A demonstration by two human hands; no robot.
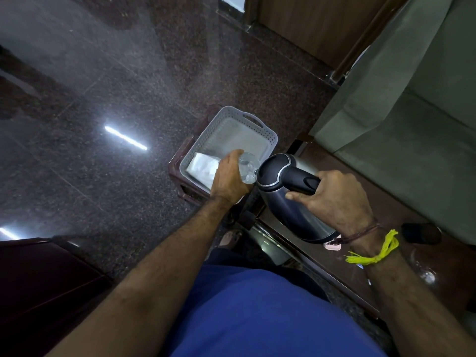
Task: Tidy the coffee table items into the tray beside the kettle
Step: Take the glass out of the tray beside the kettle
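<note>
The person is partway through a placing step. The left hand [229,180] holds a clear glass [248,167] over the near corner of the grey tray [226,117], its fingers wrapped round the glass, while the right hand [337,199] grips the black handle of the kettle [291,199], fingers curled about it. The kettle looks tilted, its lid toward the tray, just beside the glass; whether it rests on the dark desk [322,161] or is lifted cannot be told.

The tray sits on a small dark stand [177,161] at the end of the desk, and a silvery flat packet [203,167] already lies inside it, under the glass.

By this view, the next move calls for lowering the glass upright onto the tray floor beside the packet, clear of the perforated rim, and letting go gently. The kettle then wants setting down upright beside the tray.

Counted: one tray, one kettle, one packet, one glass in hand, and a second glass [422,266] on the desk by the right wrist, still to be tidied. A small pink thing [332,245] peeks out under the kettle; what it is cannot be told.
</note>
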